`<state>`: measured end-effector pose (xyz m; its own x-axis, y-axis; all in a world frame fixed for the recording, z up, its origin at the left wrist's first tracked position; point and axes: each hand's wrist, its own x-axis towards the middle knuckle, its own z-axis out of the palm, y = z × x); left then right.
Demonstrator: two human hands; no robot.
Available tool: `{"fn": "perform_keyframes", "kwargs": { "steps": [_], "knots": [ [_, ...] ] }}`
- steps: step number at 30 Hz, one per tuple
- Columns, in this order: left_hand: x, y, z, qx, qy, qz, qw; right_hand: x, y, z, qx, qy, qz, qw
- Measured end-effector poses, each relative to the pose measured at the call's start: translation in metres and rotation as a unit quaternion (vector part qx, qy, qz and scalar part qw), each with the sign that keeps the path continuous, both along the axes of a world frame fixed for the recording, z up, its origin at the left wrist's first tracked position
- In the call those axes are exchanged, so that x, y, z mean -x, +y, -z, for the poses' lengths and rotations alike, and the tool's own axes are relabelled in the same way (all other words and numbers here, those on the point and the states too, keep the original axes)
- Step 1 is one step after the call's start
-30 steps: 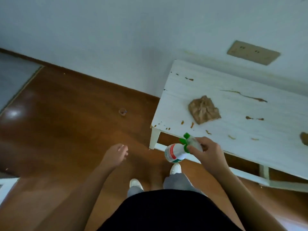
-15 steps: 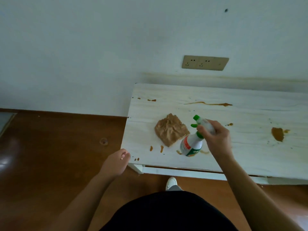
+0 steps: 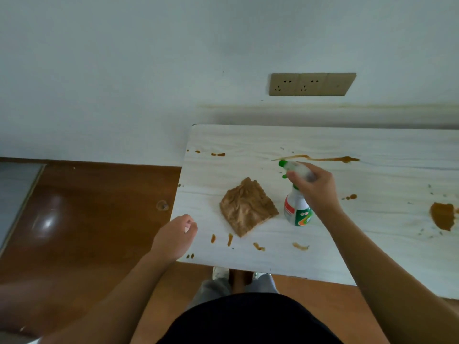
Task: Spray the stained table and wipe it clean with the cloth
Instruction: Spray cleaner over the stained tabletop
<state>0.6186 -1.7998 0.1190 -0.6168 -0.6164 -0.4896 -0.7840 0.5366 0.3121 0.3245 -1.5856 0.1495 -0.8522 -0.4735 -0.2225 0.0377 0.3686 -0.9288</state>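
A white table stands against the wall, marked with brown stains: a long streak at the back, a large blot at the right, small drips along the front. A crumpled brown cloth lies on its left part. My right hand grips the neck of a white and green spray bottle, held above the table just right of the cloth, nozzle pointing left and back. My left hand hovers at the table's left front corner, fingers loosely curled, holding nothing.
A wall socket strip sits above the table. Brown wooden floor spreads to the left, with a small round object lying on it near the table's edge. My feet show under the front edge.
I have stepped up to the table. My right hand carried the spray bottle from below the front edge to above the tabletop, right of the cloth. My left hand rose to the table corner.
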Motion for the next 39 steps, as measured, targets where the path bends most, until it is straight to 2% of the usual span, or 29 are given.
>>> {"fn": "perform_keyframes", "kwargs": {
  "steps": [6, 13, 17, 21, 25, 30, 39],
  "knots": [
    [0.011, -0.012, 0.017, -0.008, -0.049, 0.029, 0.998, 0.014, -0.038, 0.020, 0.032, -0.056, -0.001, 0.998],
    [0.017, -0.030, 0.032, -0.005, -0.042, 0.037, 0.998, 0.017, -0.061, 0.035, -0.025, -0.083, -0.065, 0.994],
    [0.019, -0.043, 0.042, 0.042, -0.019, 0.090, 0.995, 0.001, -0.057, 0.024, -0.055, -0.088, -0.070, 0.992],
    [0.015, -0.054, 0.060, 0.089, 0.019, 0.189, 0.978, -0.034, -0.038, 0.024, -0.128, -0.116, 0.001, 0.985],
    [0.011, -0.059, 0.077, 0.106, 0.033, 0.253, 0.961, -0.074, -0.023, 0.033, -0.175, -0.186, 0.062, 0.965],
    [-0.004, -0.072, 0.099, 0.098, 0.058, 0.304, 0.946, -0.116, -0.016, 0.040, -0.155, -0.198, 0.135, 0.959],
    [-0.007, -0.086, 0.114, 0.092, 0.100, 0.351, 0.926, -0.156, -0.031, 0.044, -0.120, -0.147, 0.235, 0.953]
  ]
}}
